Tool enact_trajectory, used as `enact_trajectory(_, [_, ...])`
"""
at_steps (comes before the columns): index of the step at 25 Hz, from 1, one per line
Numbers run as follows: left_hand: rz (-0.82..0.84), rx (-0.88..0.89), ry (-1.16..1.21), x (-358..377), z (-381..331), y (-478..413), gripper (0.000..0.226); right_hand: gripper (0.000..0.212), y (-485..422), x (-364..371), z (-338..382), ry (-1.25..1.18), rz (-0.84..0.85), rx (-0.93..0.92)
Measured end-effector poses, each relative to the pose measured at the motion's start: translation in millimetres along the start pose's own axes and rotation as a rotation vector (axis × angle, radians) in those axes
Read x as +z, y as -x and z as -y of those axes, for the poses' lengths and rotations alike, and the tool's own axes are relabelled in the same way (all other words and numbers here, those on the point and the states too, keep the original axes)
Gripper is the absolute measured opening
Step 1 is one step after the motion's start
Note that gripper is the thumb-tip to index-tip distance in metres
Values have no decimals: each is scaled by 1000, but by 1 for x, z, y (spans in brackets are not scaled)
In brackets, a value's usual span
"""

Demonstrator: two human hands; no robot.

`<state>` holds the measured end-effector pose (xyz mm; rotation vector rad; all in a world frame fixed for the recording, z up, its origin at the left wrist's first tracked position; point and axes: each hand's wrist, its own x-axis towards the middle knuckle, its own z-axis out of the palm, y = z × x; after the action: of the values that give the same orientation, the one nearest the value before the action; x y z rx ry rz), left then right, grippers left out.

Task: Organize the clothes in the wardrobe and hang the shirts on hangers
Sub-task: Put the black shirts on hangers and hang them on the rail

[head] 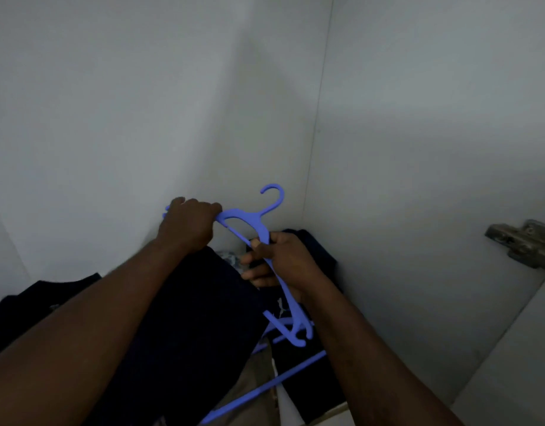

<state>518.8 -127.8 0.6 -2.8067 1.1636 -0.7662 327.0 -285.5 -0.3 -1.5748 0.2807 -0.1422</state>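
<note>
Below, dark clothes [185, 302] (hangers [249, 395] too).

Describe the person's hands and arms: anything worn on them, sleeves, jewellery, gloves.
Both arms are bare from the bottom edge of the picture to the fingers; no sleeve reaches into view. The left hand and the right hand wear no gloves. No watch, bracelet or ring is visible on either wrist or hand, though the light is dim and the fingers are partly curled out of sight.

Grey metal hinge [524, 245], apparently screwed to the right-hand panel [418, 149].
</note>
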Motion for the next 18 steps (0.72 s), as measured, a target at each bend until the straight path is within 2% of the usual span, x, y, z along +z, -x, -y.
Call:
enact_trajectory(5, [1,18,109,-78,47,-28,36,16,21,-18,79,133,10,-136])
enact_trajectory(10, [-162,42,188,-154,51,-75,15,18,23,-44,176,349,-82,-283])
enact_trajectory(18, [-479,57,42,-250,2,-160,26,15,34,-85,295,579,-361,-416])
